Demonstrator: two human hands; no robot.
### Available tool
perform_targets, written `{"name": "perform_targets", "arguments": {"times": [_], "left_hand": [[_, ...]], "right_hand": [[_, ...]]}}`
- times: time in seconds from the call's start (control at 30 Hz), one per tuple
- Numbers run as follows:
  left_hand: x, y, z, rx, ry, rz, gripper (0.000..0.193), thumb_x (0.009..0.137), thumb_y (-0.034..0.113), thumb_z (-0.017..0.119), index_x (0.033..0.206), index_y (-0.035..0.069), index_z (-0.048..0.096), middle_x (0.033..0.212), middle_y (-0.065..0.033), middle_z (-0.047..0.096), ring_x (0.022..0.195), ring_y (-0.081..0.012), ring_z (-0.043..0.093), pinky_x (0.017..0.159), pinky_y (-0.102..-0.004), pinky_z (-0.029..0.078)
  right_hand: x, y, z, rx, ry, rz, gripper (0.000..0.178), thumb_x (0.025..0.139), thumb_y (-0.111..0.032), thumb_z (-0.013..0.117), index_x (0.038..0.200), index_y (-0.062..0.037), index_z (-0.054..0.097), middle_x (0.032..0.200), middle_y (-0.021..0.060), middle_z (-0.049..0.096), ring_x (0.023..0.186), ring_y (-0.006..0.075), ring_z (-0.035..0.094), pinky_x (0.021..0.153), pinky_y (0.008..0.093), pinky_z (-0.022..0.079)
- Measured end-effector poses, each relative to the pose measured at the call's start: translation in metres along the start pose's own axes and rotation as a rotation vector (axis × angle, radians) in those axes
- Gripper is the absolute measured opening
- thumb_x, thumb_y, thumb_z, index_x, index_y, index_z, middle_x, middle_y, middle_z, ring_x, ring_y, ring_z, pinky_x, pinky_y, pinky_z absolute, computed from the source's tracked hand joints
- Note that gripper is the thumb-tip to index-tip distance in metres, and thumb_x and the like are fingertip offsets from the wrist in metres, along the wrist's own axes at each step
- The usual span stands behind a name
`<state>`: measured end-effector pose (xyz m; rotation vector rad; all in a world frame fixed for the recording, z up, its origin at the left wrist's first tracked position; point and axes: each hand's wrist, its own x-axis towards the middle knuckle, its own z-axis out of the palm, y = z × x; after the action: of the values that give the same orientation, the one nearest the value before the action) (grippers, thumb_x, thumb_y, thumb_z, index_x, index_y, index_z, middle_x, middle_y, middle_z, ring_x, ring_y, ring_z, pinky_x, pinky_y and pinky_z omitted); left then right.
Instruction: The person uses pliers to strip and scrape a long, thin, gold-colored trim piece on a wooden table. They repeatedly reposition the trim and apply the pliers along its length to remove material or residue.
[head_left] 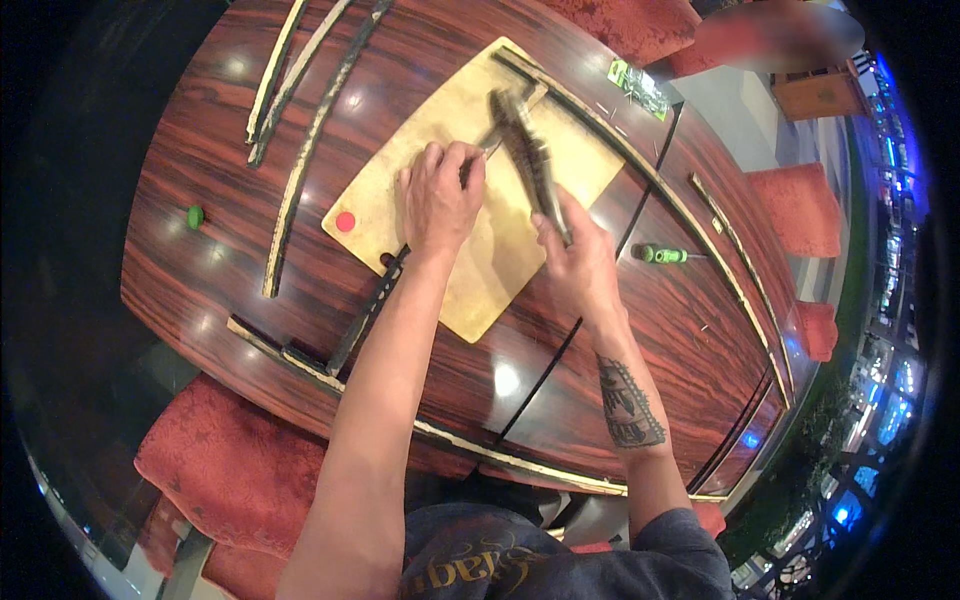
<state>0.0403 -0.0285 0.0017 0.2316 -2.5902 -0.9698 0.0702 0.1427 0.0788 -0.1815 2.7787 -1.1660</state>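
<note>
My left hand (pixel 442 195) is closed over a yellow cutting board (pixel 478 285) with a red dot near one corner. A narrow dark strip (pixel 372 305) with light marks runs from the table's near side up under this hand. A thin piece shows past the fingers, and most of what they grip is hidden. My right hand (pixel 582 252) is wrapped around the lower end of a long, dark metal tool (pixel 525 150). The tool is smeared by motion and slants up to the left above the board; its exact kind is unclear.
Long black-and-cream trim strips (pixel 320 150) lie at the left; another curved strip (pixel 690 205) crosses the right side. A green-handled screwdriver (pixel 660 254), a green cap (pixel 195 216) and a green package (pixel 638 88) rest on the wooden table (pixel 220 130). Red chairs (pixel 235 440) surround it.
</note>
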Motion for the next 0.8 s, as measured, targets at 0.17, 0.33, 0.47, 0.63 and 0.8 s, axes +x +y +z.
{"name": "perform_targets", "arguments": {"times": [0.17, 0.33, 0.47, 0.63, 0.8], "left_hand": [[0.000, 0.004, -0.001, 0.050, -0.047, -0.002, 0.018, 0.087, 0.029, 0.074, 0.098, 0.018, 0.067, 0.090, -0.0009, 0.059, 0.091, -0.0232, 0.061, 0.080, -0.0399, 0.042], [-0.002, 0.000, 0.003, 0.084, -0.068, -0.012, 0.019, 0.088, 0.030, 0.073, 0.100, 0.019, 0.066, 0.090, -0.0013, 0.059, 0.092, -0.0239, 0.061, 0.081, -0.0400, 0.042], [-0.001, -0.001, 0.003, 0.094, -0.069, 0.010, 0.021, 0.088, 0.027, 0.073, 0.105, 0.017, 0.064, 0.093, -0.0013, 0.060, 0.094, -0.0237, 0.061, 0.082, -0.0412, 0.043], [-0.002, 0.005, 0.001, 0.054, -0.088, 0.030, 0.039, 0.084, 0.020, 0.071, 0.120, 0.014, 0.057, 0.100, -0.0024, 0.061, 0.098, -0.0236, 0.061, 0.087, -0.0434, 0.043], [-0.005, -0.005, 0.000, 0.037, -0.088, 0.070, 0.057, 0.085, 0.017, 0.069, 0.137, 0.013, 0.048, 0.108, -0.0033, 0.061, 0.109, -0.0246, 0.057, 0.098, -0.0460, 0.040]], "right_hand": [[0.031, 0.023, -0.023, 0.109, 0.211, 0.076, 0.026, 0.093, -0.019, 0.069, 0.112, -0.0017, 0.067, 0.084, 0.0120, 0.067, 0.078, 0.0195, 0.064, 0.073, 0.0355, 0.051], [0.102, 0.096, -0.049, -0.223, 0.396, -0.158, 0.026, 0.093, -0.020, 0.066, 0.110, -0.0007, 0.065, 0.099, 0.0236, 0.068, 0.094, 0.0409, 0.066, 0.083, 0.0459, 0.051], [0.118, 0.106, -0.049, -0.254, 0.347, -0.119, 0.029, 0.093, -0.019, 0.065, 0.115, -0.0009, 0.060, 0.102, 0.0265, 0.068, 0.098, 0.0454, 0.065, 0.085, 0.0504, 0.050], [0.116, 0.108, -0.034, -0.246, 0.292, -0.035, 0.034, 0.091, -0.015, 0.066, 0.120, -0.0004, 0.054, 0.101, 0.0280, 0.068, 0.099, 0.0474, 0.065, 0.086, 0.0532, 0.050], [0.119, 0.112, -0.029, -0.300, 0.234, -0.083, 0.037, 0.087, -0.017, 0.069, 0.118, -0.0004, 0.056, 0.100, 0.0269, 0.068, 0.100, 0.0460, 0.064, 0.087, 0.0534, 0.049]]}}
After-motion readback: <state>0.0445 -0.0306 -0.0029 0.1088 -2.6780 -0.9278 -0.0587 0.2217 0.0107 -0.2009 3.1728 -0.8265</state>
